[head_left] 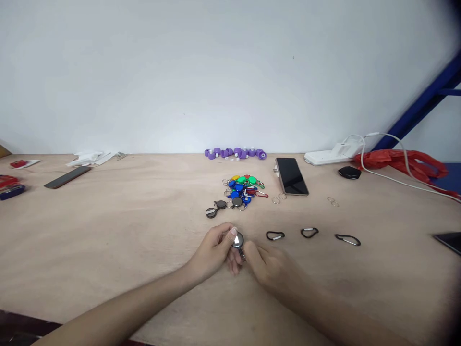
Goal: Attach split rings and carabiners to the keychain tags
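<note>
Between thumb and fingers, my left hand (219,245) grips a round black retractable badge reel (237,240) above the table. A small metal fitting hangs at the reel's lower end. My right hand (268,262) is closed right beside that fitting, its fingertips hidden, so what it pinches does not show. Beyond the hands lie more dark reels (221,204) and a pile of blue, green, red and yellow reels (237,187) with clips and rings. To the right, three black carabiners, the nearest one (275,236) among them, lie in a row.
Purple caps (236,153) line the wall. A phone (292,177) lies right of the reels, with split rings (276,200) in front. Farther right are a white power strip (326,156), cable, black puck-shaped object (349,172) and red plastic bag (396,161). A dark flat bar (68,177) lies left.
</note>
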The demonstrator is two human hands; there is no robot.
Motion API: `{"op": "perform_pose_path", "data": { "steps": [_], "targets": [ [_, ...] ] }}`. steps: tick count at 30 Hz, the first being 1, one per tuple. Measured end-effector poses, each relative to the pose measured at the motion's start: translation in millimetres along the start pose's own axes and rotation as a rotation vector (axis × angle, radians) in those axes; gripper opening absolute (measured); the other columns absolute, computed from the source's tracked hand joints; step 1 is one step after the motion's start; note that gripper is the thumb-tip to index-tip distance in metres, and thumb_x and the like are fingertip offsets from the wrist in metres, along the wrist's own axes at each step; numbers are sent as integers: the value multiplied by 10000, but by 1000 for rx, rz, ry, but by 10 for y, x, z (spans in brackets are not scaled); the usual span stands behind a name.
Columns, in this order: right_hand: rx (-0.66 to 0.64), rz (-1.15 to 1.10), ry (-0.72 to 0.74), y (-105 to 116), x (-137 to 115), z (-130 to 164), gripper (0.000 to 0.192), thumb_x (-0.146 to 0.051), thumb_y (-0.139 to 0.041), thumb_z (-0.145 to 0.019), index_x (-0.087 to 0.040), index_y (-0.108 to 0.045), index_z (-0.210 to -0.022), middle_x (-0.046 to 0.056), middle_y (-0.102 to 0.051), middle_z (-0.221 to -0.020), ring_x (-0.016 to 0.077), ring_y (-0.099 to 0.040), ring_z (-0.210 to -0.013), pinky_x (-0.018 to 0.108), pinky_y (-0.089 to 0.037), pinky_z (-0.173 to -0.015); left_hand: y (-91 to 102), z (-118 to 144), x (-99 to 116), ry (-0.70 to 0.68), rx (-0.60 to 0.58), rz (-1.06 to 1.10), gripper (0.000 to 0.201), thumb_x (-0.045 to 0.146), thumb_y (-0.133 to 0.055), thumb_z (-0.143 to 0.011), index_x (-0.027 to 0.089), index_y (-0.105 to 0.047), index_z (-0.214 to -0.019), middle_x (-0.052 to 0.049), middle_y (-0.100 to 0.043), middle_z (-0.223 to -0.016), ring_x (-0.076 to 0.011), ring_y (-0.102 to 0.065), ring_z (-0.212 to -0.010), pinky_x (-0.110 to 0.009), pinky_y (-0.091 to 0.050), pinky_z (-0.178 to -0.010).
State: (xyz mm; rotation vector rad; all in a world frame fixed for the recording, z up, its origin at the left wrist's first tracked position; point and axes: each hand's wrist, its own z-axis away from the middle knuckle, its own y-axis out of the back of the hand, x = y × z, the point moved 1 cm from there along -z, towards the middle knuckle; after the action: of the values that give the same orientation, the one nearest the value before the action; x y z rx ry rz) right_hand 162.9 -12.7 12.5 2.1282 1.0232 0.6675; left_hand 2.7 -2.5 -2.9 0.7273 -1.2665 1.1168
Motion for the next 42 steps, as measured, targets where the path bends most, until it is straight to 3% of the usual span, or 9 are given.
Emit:
{"op": "perform_pose_path", "data": {
  "steps": [5,10,16,19,22,26,31,37,42],
  "targets": [
    [-72,-94,-26,-24,5,28,335,14,-297,-931,-187,-484,-738,3,-565,-627,110,-497,-507,216,-361,-470,-12,5,19,-11,-1,-14,491,665,-502,-834,186,-443,-745,23,-601,-509,-109,-561,-369,-191,-433,-383],
    [-117,-218,-12,-47,17,99,274,-33,-302,-934,-185,-493,-808,-2,-561,-629,130,-498,-525,233,-353,-479,-12,28,41,-36,18,-132,467,626,-448,-885,194,-429,-708,77,-472,-407,-48,-345,-292,-156,-252,-330],
    [-265,-543,-212,1,59,105,112,-122,-440,-921,-200,-515,-947,-20,-632,-697,130,-579,-591,216,-379,-518,-25,39,98,-33,43,-181,450,625,-460,-876,204,-430,-719,102,-399,-355,-49,-278,-285,-159,-195,-319],
    [-219,-714,-248,21,57,70,174,-101,-455,-912,-220,-558,-986,-32,-674,-726,118,-597,-608,217,-409,-574,-36,40,108,-45,44,-158,438,623,-483,-863,203,-451,-744,113,-368,-337,-56,-287,-279,-157,-198,-315],
    [-131,-852,-271,23,35,44,192,-86,-459,-901,-216,-592,-857,-39,-668,-675,91,-575,-553,201,-408,-557,-44,46,101,-52,55,-185,447,627,-486,-858,198,-460,-734,108,-370,-347,-55,-305,-273,-150,-185,-299],
    [-22,-975,-428,21,11,45,143,-116,-514,-880,-204,-567,-781,-51,-642,-584,72,-555,-464,172,-406,-481,-58,62,88,-50,21,-240,465,640,-456,-868,198,-456,-720,91,-411,-364,-58,-335,-262,-142,-207,-276],
    [63,-743,-537,-7,83,87,133,-173,-490,-917,-205,-511,-789,-55,-589,-541,80,-520,-418,186,-365,-427,-55,70,82,-33,-4,-213,440,628,-465,-872,200,-472,-772,80,-466,-361,-73,-379,-252,-148,-308,-278],
    [-106,-227,-186,-81,160,132,239,-76,-342,-913,-191,-490,-765,-2,-550,-576,131,-508,-488,259,-312,-456,-9,50,73,-126,78,-180,393,585,-504,-879,206,-448,-790,97,-449,-355,-73,-388,-262,-148,-310,-304],
    [-194,-285,-137,17,88,103,201,-95,-369,-905,-191,-487,-773,10,-553,-621,141,-490,-528,271,-305,-487,11,58,79,-161,112,-208,382,564,-496,-893,195,-465,-798,102,-429,-372,-56,-362,-278,-148,-304,-331]
  ]
}}
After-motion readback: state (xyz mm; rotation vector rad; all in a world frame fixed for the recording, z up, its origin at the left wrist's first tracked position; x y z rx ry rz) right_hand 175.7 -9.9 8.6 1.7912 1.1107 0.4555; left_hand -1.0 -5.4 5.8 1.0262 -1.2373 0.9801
